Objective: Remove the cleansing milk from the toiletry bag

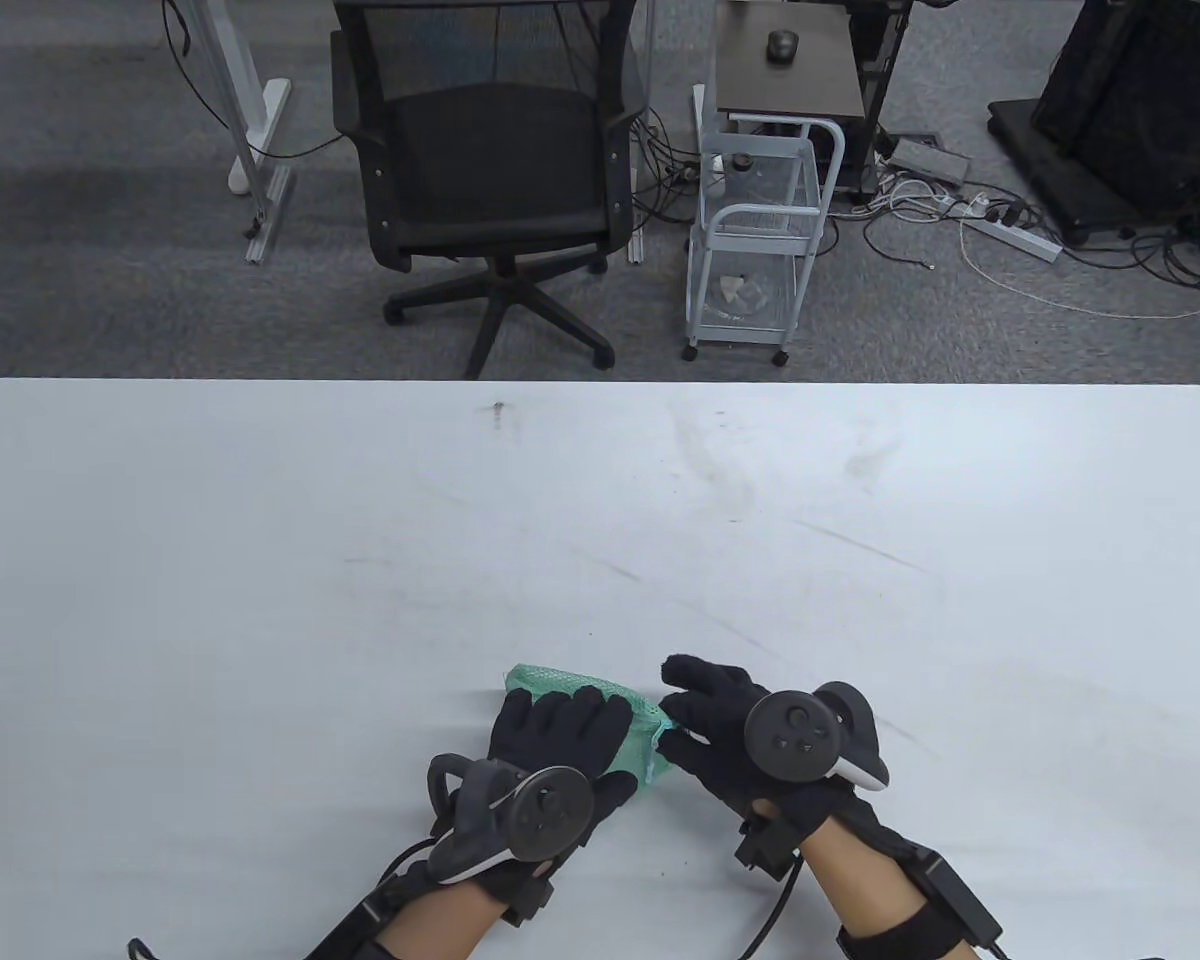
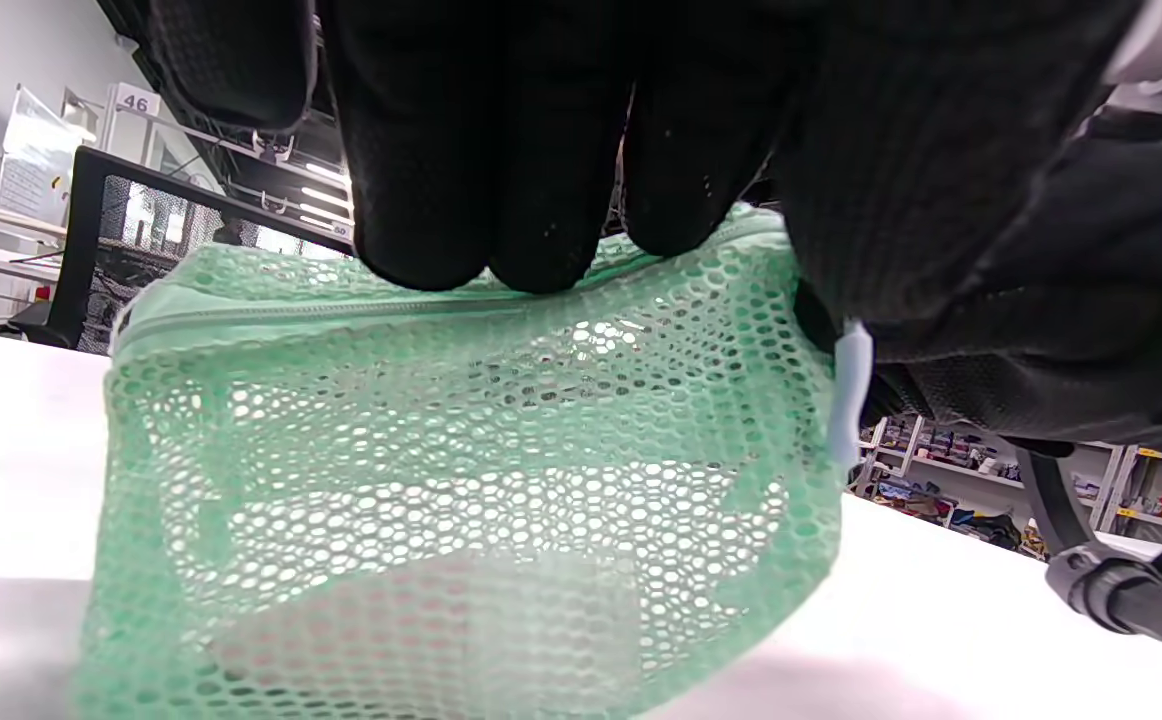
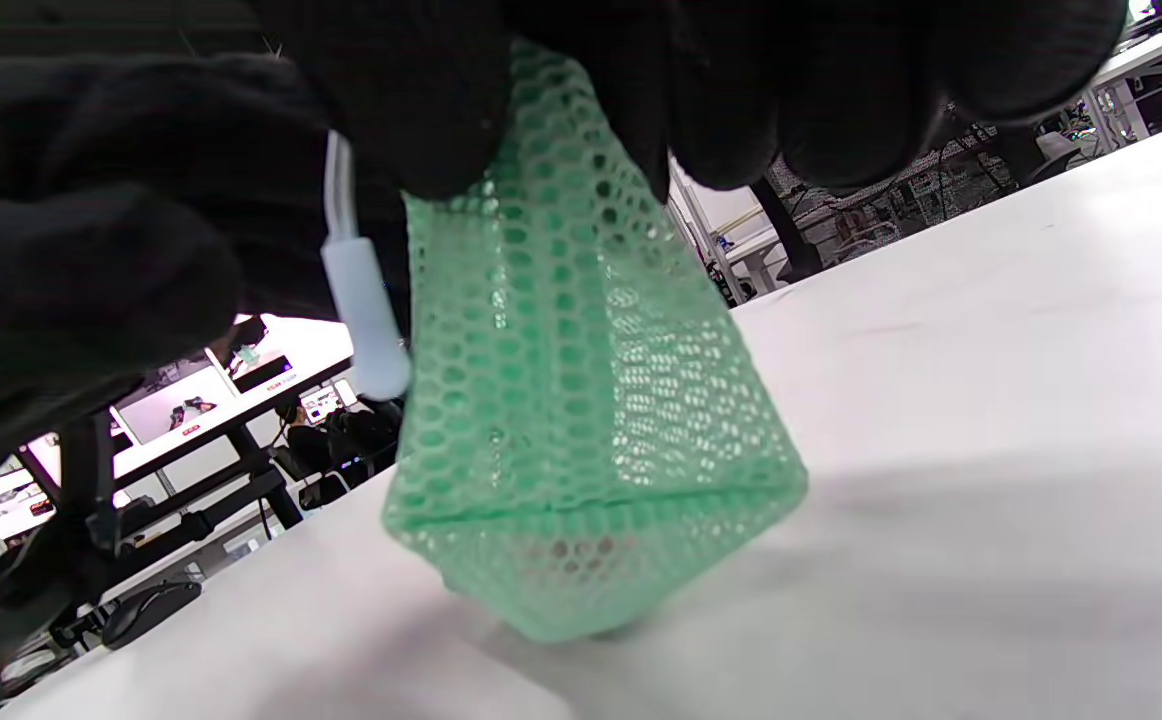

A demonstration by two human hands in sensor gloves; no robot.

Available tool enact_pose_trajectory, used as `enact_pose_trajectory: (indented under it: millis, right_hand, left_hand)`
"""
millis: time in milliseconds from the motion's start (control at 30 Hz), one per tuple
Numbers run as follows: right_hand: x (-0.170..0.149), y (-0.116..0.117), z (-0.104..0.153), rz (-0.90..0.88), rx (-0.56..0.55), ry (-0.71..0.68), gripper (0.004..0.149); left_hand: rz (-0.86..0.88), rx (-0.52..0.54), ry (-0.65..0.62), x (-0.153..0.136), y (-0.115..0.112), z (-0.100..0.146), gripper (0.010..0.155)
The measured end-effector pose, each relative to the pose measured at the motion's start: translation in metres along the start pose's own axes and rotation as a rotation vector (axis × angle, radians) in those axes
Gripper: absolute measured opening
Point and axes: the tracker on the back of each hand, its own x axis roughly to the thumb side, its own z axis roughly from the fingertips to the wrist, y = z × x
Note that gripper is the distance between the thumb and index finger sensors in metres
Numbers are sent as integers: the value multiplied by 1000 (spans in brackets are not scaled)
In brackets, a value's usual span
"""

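Note:
A green mesh toiletry bag (image 1: 600,700) stands on the white table (image 1: 600,520) near its front edge. My left hand (image 1: 558,728) rests on top of the bag, fingers along its zipped top edge (image 2: 481,280). My right hand (image 1: 705,715) pinches the bag's right end, where a white zipper pull (image 3: 366,310) hangs beside my fingers. The pull also shows in the left wrist view (image 2: 851,390). Through the mesh a pale, pinkish object (image 2: 441,630) lies at the bag's bottom; I cannot make out what it is. The zip looks closed.
Beyond the table's far edge stand a black office chair (image 1: 490,170) and a white wire trolley (image 1: 760,240). Cables and a power strip (image 1: 1010,235) lie on the floor at the right.

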Motion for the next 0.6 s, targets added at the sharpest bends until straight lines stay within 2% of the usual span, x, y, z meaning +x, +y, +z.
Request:
enact_pose_trajectory:
  millis: [200,400,600]
  right_hand:
    - [9,3,2,-15,-22,7,45]
    - [18,4,4,-36,-95,33,45]
    - [29,5,6,-67,-134,26,46]
  left_hand:
    - [20,-16,7,0,-2,-1,72]
    - [7,-15,15,2,-3,-1,75]
    - [-31,-7,37,3,-7,-3,68]
